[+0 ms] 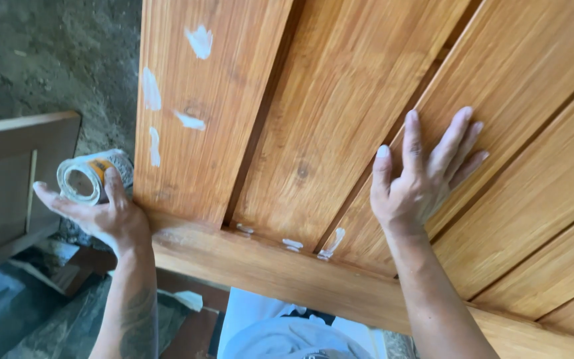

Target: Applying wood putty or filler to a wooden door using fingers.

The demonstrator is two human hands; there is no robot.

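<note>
A large varnished wooden door panel (313, 119) with raised boards fills most of the head view. White filler dabs (199, 41) mark its left board and the joints near the lower rail. My right hand (420, 176) lies flat on the panel, fingers spread. My left hand (97, 209) is at the door's left edge, wrapped around a small white tin (91, 176) held on its side, its open end facing me.
A grey wooden board (14, 173) leans at the left. Rough dark ground (48, 53) lies beyond the door. Scraps and plastic sheeting (8, 292) are below left; my white clothing (280, 332) shows under the door's lower rail.
</note>
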